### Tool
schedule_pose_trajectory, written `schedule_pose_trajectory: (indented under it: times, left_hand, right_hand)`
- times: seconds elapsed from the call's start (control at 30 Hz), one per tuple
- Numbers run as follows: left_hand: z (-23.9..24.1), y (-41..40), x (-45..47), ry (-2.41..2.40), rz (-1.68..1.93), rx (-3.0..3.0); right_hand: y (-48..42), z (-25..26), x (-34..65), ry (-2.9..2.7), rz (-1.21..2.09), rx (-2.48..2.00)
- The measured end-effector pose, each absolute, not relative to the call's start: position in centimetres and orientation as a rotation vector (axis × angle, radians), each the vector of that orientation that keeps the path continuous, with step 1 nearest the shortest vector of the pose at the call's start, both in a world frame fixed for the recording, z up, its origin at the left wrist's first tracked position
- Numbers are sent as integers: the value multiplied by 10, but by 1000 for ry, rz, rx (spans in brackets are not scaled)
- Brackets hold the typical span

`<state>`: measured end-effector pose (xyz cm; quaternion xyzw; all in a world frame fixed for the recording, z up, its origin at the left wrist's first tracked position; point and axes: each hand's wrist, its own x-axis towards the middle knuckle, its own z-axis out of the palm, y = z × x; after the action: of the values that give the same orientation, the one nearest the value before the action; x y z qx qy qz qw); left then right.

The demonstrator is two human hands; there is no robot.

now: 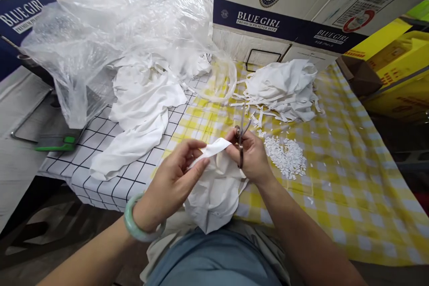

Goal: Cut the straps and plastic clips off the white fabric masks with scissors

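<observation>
A piece of white fabric [214, 192] hangs between my hands over the table's front edge and my lap. My left hand [177, 174] pinches its upper edge between thumb and fingers. My right hand [251, 154] has a pair of small scissors [241, 143] in its grip, blades pointing away from me. The fingertips of that same hand also touch the fabric's folded edge. Right of it lies a heap of tiny white snippets [286, 156] on the yellow checked cloth. Beyond the snippets sits a pile of white fabric pieces with narrow straps [281, 87].
More white fabric [140, 111] spills from a large clear plastic bag [134, 18] at the left. Cardboard boxes [258, 44] stand along the back. A grey and green object [56, 138] lies at the left edge, and yellow bags [402, 62] are at the right.
</observation>
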<state>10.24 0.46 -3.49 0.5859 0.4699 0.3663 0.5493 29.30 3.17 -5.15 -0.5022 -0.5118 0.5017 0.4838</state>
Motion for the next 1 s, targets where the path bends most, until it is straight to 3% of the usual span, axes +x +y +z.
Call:
schedule_pose_trajectory:
  times: [0.1,0.23,0.33,0.6,0.83,1.0]
  left_hand:
    - [-39,13,93,1237,943,1932]
    - [-31,19,82,1012,680,2311]
    - [-20,17,82,872,648,2205]
    - [-37,23,114,846,1166,1497]
    - [-67,17,147,952,1201,1490]
    - [-73,11,165,916,1155,1581]
  right_hand:
    - [37,-40,304,-1306,1317,-1236]
    - [52,-26,307,-1364,1395,-1208]
    - [59,-27,296,-1349,1478,-1178]
    - [37,-72,252,-1132,1787,-1054]
    - [5,-59,317,-1830,712,-1586]
    - [-18,-54,337,-2006,616,-1694]
